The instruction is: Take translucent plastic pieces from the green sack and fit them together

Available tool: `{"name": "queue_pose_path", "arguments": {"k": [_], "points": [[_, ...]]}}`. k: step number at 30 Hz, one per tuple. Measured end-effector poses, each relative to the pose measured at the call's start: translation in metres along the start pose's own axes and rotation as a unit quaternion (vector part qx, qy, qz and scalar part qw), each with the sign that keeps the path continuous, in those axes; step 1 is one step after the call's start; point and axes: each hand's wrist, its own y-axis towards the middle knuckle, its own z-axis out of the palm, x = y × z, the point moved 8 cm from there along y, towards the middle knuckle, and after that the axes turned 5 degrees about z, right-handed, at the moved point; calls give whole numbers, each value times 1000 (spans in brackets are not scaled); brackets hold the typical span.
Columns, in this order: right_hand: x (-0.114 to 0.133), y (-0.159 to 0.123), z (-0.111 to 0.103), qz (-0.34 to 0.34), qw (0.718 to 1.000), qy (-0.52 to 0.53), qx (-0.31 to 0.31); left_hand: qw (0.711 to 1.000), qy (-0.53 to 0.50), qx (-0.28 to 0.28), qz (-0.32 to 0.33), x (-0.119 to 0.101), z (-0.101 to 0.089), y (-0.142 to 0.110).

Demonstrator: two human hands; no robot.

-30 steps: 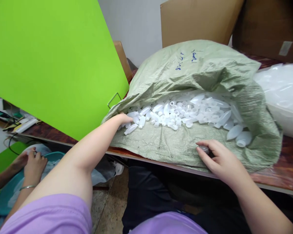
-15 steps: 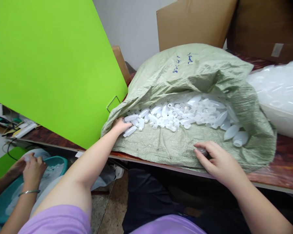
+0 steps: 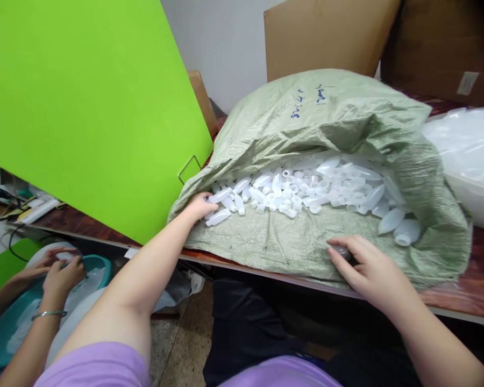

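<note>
My left grip (image 3: 199, 207) is at the left end of the pile of translucent bottles (image 3: 290, 188), just left of the frame's centre. The thumb lies against a bottle there, but my other fingertips are mostly hidden, so I cannot tell whether I am clamped on anything. The bottles spread across the middle of the frame in the mouth of a pale green woven sack (image 3: 266, 115), which lies on the tabletop (image 3: 482, 279).

My right grip (image 3: 358, 260), at lower right, is curled with thumb and fingers closed on a small grey rounded piece (image 3: 341, 251), held above the sack's near flap. Too little of it shows for me to judge its weight or hardness.

The bottles look like thin, hollow plastic, so I judge each one very light, a little springy under a pinch and unlikely to shatter. Their smooth walls may slide against each other and roll under my fingertips. The safest hold seems to be across the wider middle of the body, or just behind the stiffer ring neck, as on the larger bottle (image 3: 407, 232) at right; the tapered end would probably slip.
</note>
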Motion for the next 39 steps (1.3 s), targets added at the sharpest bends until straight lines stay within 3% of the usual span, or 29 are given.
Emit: {"name": "queue_pose_path", "arguments": {"k": [9,16,22,27,31,34,36,39], "points": [[-3,-1,2,4,1000,3,1,998,60,-6,-28,-1,-3,22],[-4,0,3,9,1000,17,6,991,133,5,7,-15,-4,30],[-4,-1,0,17,1000,26,1,984,175,4,31,-28,-6,21],[-6,1,-3,16,999,31,-32,981,182,-52,45,-26,-32,5],[-16,2,-11,26,993,52,-105,977,168,-111,71,-34,-62,-18],[-21,1,-13,48,987,93,-122,971,108,-149,152,-64,-66,-56],[-18,-2,-14,67,980,144,-123,962,48,-142,227,-93,-50,-89],[6,-10,-24,44,962,232,-136,932,-11,-96,350,-140,-10,-141]]}}
